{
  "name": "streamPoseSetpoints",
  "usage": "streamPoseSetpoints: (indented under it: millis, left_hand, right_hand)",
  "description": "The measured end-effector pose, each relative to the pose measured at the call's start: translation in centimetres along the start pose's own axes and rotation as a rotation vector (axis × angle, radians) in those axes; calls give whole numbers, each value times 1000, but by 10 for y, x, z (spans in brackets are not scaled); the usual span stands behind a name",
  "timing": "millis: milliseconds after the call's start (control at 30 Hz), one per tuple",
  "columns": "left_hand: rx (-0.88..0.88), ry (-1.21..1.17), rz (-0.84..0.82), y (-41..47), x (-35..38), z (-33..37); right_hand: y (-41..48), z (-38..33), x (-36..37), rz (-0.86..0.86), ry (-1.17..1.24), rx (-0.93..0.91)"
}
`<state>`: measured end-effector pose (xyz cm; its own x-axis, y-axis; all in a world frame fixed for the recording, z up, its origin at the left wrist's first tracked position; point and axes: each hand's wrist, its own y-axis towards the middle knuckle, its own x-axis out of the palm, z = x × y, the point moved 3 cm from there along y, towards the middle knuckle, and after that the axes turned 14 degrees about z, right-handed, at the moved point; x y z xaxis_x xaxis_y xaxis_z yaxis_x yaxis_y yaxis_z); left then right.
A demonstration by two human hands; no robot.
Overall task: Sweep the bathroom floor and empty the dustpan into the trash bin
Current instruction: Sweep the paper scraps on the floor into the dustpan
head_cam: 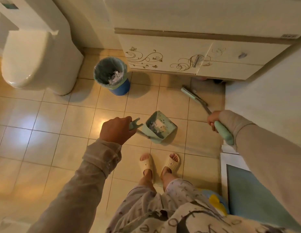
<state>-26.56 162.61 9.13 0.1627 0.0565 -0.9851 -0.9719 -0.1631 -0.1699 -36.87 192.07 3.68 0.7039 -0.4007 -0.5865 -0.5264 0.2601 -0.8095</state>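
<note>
Broom point(195, 96) slants up-left from right hand point(213, 121)

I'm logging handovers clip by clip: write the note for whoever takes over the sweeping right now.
Left hand: grip closed on the dustpan handle; the pan sits on the tiled floor in front of the feet, with some scraps already in it.
Right hand: grip closed on the broom handle; the head is down by the vanity cabinet base.
Trash bin: lined, beside the toilet, paper already inside.
Done: some debris collected.
Left: finish sweeping, then empty the dustpan into the bin.
</note>
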Motion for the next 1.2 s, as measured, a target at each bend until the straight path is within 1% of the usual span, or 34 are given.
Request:
streamPoseSetpoints:
  millis: [167, 200, 300, 367, 433, 500, 600, 700, 833, 967, 1067, 1200]
  left_hand:
    - [21, 14, 18, 7, 3, 2]
    - [27, 4, 14, 8, 2, 1]
    - [46, -12, 22, 14, 0, -2]
    - [50, -12, 23, 18, -1, -6]
    - [57, -13, 21, 20, -1, -8]
    - [70, -23, 25, 22, 0, -10]
    - [94, -32, 32, 24, 2, -12]
    - [107, -15, 40, 25, 4, -14]
    - [103, -11, 40, 22, 6, -14]
    - [113, -10, 34, 21, 6, -12]
    - [114, -17, 43, 27, 5, -12]
    - [109, -12, 51, 35, 5, -15]
  right_hand:
    - [-25, 30, 47, 0, -254, -82]
    - [-32, 40, 55, -23, -265, -79]
    - [-58, 62, 73, -88, -158, -61]
    - [-68, 75, 81, -175, -134, -34]
    - [-72, 88, 79, -235, -20, -26]
    - [-82, 99, 70, -257, 118, 58]
    - [-99, 112, 55, -239, 213, 88]
    - [-109, 117, 47, -190, 247, 100]
    - [-99, 92, 46, -76, 255, 64]
    - [-70, 43, 61, -25, 149, 17]
    - [-63, 15, 82, 2, 31, 23]
    - [-66, 23, 126, -22, -152, -64]
